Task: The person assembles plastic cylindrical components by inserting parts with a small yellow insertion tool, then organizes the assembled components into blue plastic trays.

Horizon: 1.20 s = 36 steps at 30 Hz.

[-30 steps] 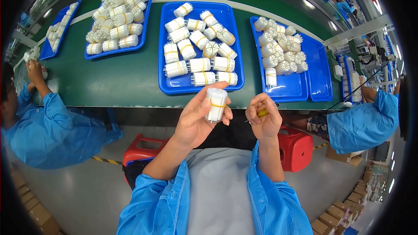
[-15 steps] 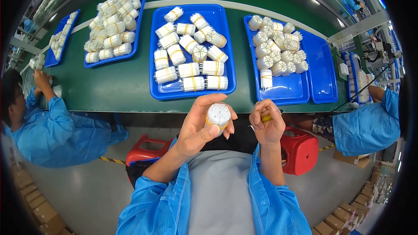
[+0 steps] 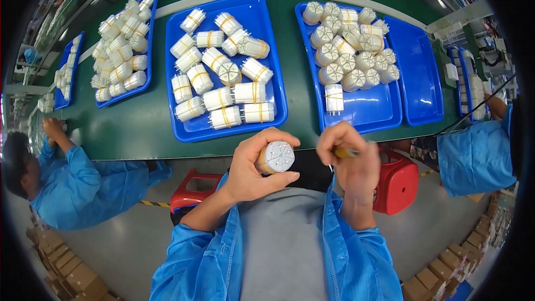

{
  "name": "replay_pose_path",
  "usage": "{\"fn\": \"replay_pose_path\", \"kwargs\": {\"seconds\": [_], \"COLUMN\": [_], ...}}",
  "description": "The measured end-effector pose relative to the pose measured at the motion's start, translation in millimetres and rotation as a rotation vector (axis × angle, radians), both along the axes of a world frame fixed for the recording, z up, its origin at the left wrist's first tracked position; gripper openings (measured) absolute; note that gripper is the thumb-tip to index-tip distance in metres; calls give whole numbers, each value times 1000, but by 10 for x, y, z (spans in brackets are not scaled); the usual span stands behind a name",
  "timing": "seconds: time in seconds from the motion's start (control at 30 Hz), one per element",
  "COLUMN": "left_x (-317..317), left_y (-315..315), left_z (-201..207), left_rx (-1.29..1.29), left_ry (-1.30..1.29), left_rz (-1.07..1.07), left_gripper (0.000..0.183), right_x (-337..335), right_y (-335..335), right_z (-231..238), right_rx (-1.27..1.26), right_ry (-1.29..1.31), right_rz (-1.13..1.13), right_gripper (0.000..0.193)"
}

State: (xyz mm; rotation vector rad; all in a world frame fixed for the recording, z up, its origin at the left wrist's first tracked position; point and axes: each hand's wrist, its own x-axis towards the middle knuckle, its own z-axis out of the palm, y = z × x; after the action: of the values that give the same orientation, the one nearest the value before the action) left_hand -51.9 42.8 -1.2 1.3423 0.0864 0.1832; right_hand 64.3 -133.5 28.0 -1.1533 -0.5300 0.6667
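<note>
In my left hand (image 3: 242,167), a short white cylinder (image 3: 280,158) is gripped between thumb and fingers. Its grey-white end face is split into wedges with small pins, and a yellow band wraps its side. To the right, my right hand (image 3: 359,175), blurred, curls its fingers around a small tool with a yellow handle (image 3: 346,152); the tool's tip is too blurred to make out. The two hands are apart, in front of the bench edge. Beyond them, a blue tray (image 3: 251,8) holds several similar banded cylinders (image 3: 217,98).
The green bench (image 3: 142,134) also carries a blue tray (image 3: 368,111) of upright cylinders, another blue tray (image 3: 415,72) beside it, and a piled tray (image 3: 148,75) leftward. Red stools (image 3: 402,185) stand below. Blue-clad co-workers sit left (image 3: 72,184) and right (image 3: 476,159).
My left hand has turned the cylinder, so its pinned end now faces up and right. My right hand has shifted slightly right with the tool. The view has tilted a little.
</note>
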Motion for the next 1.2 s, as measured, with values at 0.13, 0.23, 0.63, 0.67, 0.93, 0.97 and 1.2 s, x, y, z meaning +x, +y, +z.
{"fn": "replay_pose_path", "kwargs": {"seconds": [0.13, 0.23, 0.63, 0.67, 0.93, 0.97, 1.2], "left_x": [95, 110, 136, 134, 140, 127, 91], "left_y": [34, 50, 119, 125, 104, 67, 169], "left_z": [-34, 2, -53, -73, -223, -213, -178], "left_rx": [268, 410, 596, 630, 754, 584, 281], "left_ry": [-115, -106, -153, -166, -161, -72, -15], "left_rz": [91, 120, 127, 140, 156, 147, 24], "left_gripper": [36, 34, 33, 33, 33, 34, 42], "right_x": [121, 180, 180, 178, 185, 215, 271], "right_y": [77, 114, 258, 267, 316, 304, 243], "right_z": [109, 173, 173, 181, 174, 178, 203], "right_rx": [-282, -325, -497, -531, -738, -699, -575], "right_ry": [-373, -564, -755, -788, -980, -932, -645], "right_rz": [126, 188, 272, 278, 300, 304, 296], "right_gripper": [44, 21, 15, 14, 17, 17, 18]}}
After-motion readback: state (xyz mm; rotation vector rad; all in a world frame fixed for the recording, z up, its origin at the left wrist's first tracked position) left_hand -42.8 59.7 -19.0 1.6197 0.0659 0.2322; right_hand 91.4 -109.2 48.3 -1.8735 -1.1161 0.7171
